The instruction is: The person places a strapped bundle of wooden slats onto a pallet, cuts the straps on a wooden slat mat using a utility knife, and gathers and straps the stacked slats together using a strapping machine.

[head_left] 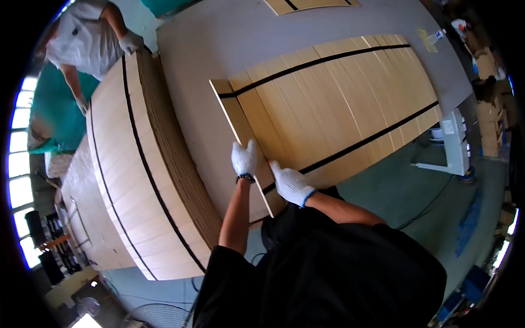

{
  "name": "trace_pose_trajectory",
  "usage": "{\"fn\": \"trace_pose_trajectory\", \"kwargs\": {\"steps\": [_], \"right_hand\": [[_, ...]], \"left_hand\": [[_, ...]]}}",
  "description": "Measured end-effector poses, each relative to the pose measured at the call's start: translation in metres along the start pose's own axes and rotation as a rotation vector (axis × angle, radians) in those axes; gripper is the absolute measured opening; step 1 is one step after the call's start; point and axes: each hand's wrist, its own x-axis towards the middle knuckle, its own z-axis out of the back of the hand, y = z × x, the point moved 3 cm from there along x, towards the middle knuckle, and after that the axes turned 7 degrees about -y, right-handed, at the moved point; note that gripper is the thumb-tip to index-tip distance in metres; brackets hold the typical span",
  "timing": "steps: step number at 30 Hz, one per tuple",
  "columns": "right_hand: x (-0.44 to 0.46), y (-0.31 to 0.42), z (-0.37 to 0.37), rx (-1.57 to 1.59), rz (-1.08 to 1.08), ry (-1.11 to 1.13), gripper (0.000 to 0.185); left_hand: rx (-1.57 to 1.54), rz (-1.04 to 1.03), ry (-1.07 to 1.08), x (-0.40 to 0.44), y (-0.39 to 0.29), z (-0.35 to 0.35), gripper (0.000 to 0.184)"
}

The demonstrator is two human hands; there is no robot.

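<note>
A slatted wood panel (pixel 328 104), pale planks joined by two black straps, lies across the grey table. Its end slat (pixel 235 117) is tilted up from the others. My left hand (pixel 244 159), in a white knit glove, is closed around the edge of this raised slat, thumb and fingers on either side. Beside it my right hand (pixel 291 186), gloved in white with a blue cuff, rests at the seam by the near strap (pixel 350 147). One finger points forward with an orange-red tip; the other fingers look curled under, and what they hold, if anything, is hidden.
A tall stack of similar strapped panels (pixel 158 164) stands at my left. A co-worker (pixel 87 44) in a light shirt has both gloved hands on its far end. Another panel (pixel 306 4) lies at the far table edge. A white metal frame (pixel 454 142) stands right.
</note>
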Motion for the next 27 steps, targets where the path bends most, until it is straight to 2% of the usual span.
{"fn": "trace_pose_trajectory", "kwargs": {"steps": [4,7,10,11,12,14,18,20,22,24,25,26,27], "right_hand": [[0.024,0.013,0.000,-0.068,-0.029,-0.013,0.050],[0.015,0.014,-0.011,-0.100,0.013,-0.064,0.049],[-0.092,-0.009,-0.024,-0.027,0.052,-0.012,0.046],[-0.129,-0.020,-0.031,-0.019,-0.060,0.153,0.045],[-0.148,-0.007,-0.008,0.006,-0.143,0.341,0.043],[-0.155,-0.025,-0.008,0.079,-0.100,0.229,0.041],[-0.151,-0.015,0.026,0.148,-0.092,0.265,0.049],[-0.150,-0.026,0.033,0.277,0.034,0.096,0.054],[-0.143,-0.016,0.054,0.526,-0.323,0.202,0.059],[-0.132,-0.017,0.063,0.710,-0.422,0.077,0.058],[-0.123,-0.022,0.065,0.703,-0.361,0.012,0.059],[-0.115,-0.028,0.066,0.696,-0.300,-0.051,0.060],[-0.108,-0.035,0.063,0.786,-0.344,-0.081,0.058]], "left_hand": [[0.124,0.035,0.122,-0.021,0.006,0.013,0.055],[0.101,0.042,0.108,-0.024,0.019,0.016,0.056],[0.020,0.024,0.073,-0.014,0.029,0.008,0.055],[0.017,0.037,0.058,-0.009,0.034,0.005,0.055],[0.020,0.046,0.046,-0.005,0.040,0.004,0.055],[-0.011,0.101,0.111,0.010,0.027,0.022,0.056],[-0.024,0.045,0.103,0.026,0.048,0.035,0.060],[-0.035,0.189,0.157,0.015,0.047,0.057,0.063],[0.184,0.077,-0.071,0.005,0.061,0.062,0.056],[0.465,-0.277,-0.333,-0.008,0.043,0.072,0.048],[0.608,-0.454,-0.463,-0.018,0.027,0.077,0.044],[0.513,-0.430,-0.253,-0.025,0.019,0.073,0.044],[0.449,-0.373,-0.108,-0.033,0.017,0.060,0.046]]}}
